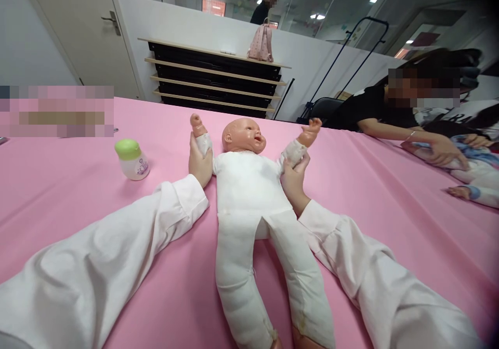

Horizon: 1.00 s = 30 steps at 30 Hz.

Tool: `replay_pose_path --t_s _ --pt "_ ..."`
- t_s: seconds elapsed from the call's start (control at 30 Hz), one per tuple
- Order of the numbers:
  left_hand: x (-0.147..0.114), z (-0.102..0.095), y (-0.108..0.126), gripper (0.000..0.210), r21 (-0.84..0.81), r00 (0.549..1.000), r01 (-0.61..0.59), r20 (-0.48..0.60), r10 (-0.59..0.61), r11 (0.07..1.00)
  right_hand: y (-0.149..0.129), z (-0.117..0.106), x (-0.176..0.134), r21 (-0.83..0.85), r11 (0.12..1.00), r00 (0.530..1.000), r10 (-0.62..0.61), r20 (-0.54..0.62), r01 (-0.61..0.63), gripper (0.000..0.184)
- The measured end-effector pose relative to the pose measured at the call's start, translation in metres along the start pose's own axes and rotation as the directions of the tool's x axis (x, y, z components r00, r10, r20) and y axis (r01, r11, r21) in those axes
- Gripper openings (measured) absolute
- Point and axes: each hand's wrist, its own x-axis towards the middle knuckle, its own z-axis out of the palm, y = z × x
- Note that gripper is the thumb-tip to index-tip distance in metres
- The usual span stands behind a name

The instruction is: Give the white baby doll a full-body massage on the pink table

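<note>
A baby doll (253, 183) with a white cloth body lies on its back on the pink-covered table (175, 276), its head at the far end and turned to the right. My left hand (200, 163) is wrapped round the doll's arm on the left side. Round the other arm, just below the plastic forearm, my right hand (294, 180) is closed. Both doll arms are raised outward and up. To the left of my left hand stands a small white bottle (133, 161) with a green lid. The doll's feet are partly cut off at the lower edge.
At the right, another person (374, 105) in black leans over a second doll (475, 167) on the same table. Behind the table are a shelf rack (214, 74), a pink backpack (261, 43) and a door (78, 32). Someone (268, 1) is visible beyond the glass.
</note>
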Motion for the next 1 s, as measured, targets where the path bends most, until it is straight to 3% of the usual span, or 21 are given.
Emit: replay_pose_path --t_s 0.1,0.2,0.27,0.3,0.37,0.43,0.47,0.57,0.63,0.7,0.77,0.8,0.83,0.9,0.97,1.0 --pt "-0.006 0.0 0.004 0.064 0.067 0.955 -0.283 0.113 0.274 0.957 -0.013 -0.001 -0.01 -0.02 0.975 0.958 -0.213 0.19 0.221 0.054" --pt "-0.007 0.002 0.003 0.053 0.121 0.812 -0.545 0.323 0.486 0.83 -0.02 -0.003 -0.012 -0.047 0.92 0.854 -0.342 0.391 0.39 0.044" --pt "-0.006 0.003 0.002 0.053 0.135 0.75 -0.624 0.382 0.54 0.77 -0.019 -0.003 -0.011 -0.057 0.89 0.806 -0.381 0.454 0.453 0.04" --pt "-0.006 0.003 0.002 0.054 0.138 0.751 -0.624 0.377 0.542 0.769 -0.017 -0.003 -0.009 -0.049 0.901 0.821 -0.37 0.436 0.432 0.04" --pt "-0.006 0.003 0.002 0.055 0.128 0.807 -0.555 0.324 0.495 0.822 -0.011 -0.001 -0.006 0.003 0.962 0.908 -0.259 0.329 0.274 0.043" --pt "-0.006 0.003 0.004 0.056 0.09 0.887 -0.424 0.241 0.393 0.901 -0.002 0.002 -0.001 0.098 0.995 0.982 -0.046 0.184 0.028 0.044" --pt "-0.006 0.003 0.004 0.058 0.065 0.926 -0.341 0.193 0.323 0.938 0.002 0.003 0.003 0.161 0.982 0.991 0.077 0.11 -0.094 0.042" --pt "-0.003 0.002 0.002 0.063 -0.013 0.995 -0.072 0.067 0.073 0.997 0.016 0.004 0.013 0.363 0.867 0.925 0.379 -0.034 -0.342 0.033" --pt "0.0 0.002 0.0 0.062 -0.054 0.998 0.062 -0.003 -0.062 0.997 0.02 0.002 0.017 0.426 0.819 0.888 0.455 -0.071 -0.385 0.032" --pt "0.002 0.002 -0.002 0.064 -0.054 0.998 0.044 -0.039 -0.047 0.998 0.019 0.001 0.015 0.339 0.895 0.935 0.339 -0.101 -0.288 0.039" --pt "0.0 0.002 -0.002 0.067 0.005 0.997 -0.077 -0.024 0.078 0.997 0.013 -0.001 0.009 0.149 0.987 0.995 0.076 -0.063 -0.066 0.045" --pt "-0.002 0.002 -0.001 0.068 0.038 0.989 -0.146 0.004 0.146 0.989 0.009 -0.002 0.006 0.058 0.996 0.998 -0.066 0.01 0.065 0.045" --pt "-0.003 0.002 0.0 0.067 0.071 0.976 -0.217 0.047 0.214 0.974 0.005 -0.002 0.003 -0.008 0.981 0.975 -0.191 0.112 0.193 0.044" --pt "-0.006 0.002 0.001 0.061 0.121 0.916 -0.385 0.175 0.362 0.915 -0.003 -0.003 -0.003 -0.056 0.916 0.878 -0.36 0.316 0.396 0.042" --pt "-0.008 0.003 0.002 0.055 0.143 0.808 -0.56 0.309 0.501 0.816 -0.01 -0.003 -0.006 -0.047 0.867 0.794 -0.431 0.429 0.496 0.041" --pt "-0.008 0.003 0.002 0.055 0.149 0.764 -0.616 0.352 0.54 0.774 -0.011 -0.002 -0.007 -0.042 0.869 0.792 -0.427 0.437 0.492 0.041"
